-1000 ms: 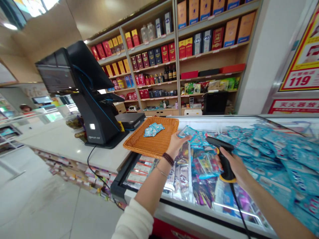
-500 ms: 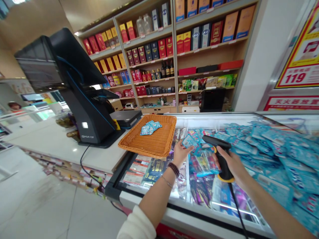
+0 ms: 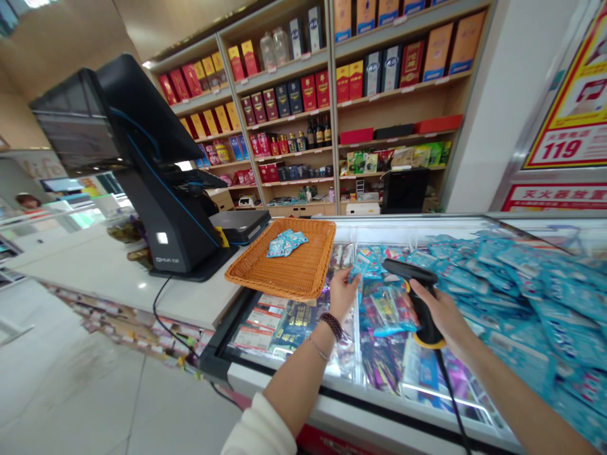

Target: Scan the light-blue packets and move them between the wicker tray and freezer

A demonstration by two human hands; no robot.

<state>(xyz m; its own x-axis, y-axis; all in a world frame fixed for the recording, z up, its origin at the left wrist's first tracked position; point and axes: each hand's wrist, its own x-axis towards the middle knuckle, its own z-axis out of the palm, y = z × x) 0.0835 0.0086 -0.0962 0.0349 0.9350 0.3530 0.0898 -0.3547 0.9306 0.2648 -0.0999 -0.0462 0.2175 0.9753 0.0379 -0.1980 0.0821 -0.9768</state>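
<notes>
My left hand is closed on a small blue packet, pinched between thumb and fingers above the glass-topped case. In my right hand is a black and yellow barcode scanner, its head pointing left toward the packet, its cable hanging down. Left of my hands, a brown wicker basket holds several blue packets. A large heap of blue packets spreads over the right side of the case. A clear packet with a blue edge lies between my hands.
The glass-topped display case runs along the front, with goods visible beneath. At left, a black checkout terminal stands on a white counter, beside a flat dark box. Shelves of boxes line the back. Far left is another person.
The view has turned slightly right. My left hand has drawn back from the basket's edge, and its packet has tilted to a narrower angle before the scanner. My right hand stays nearly still.
</notes>
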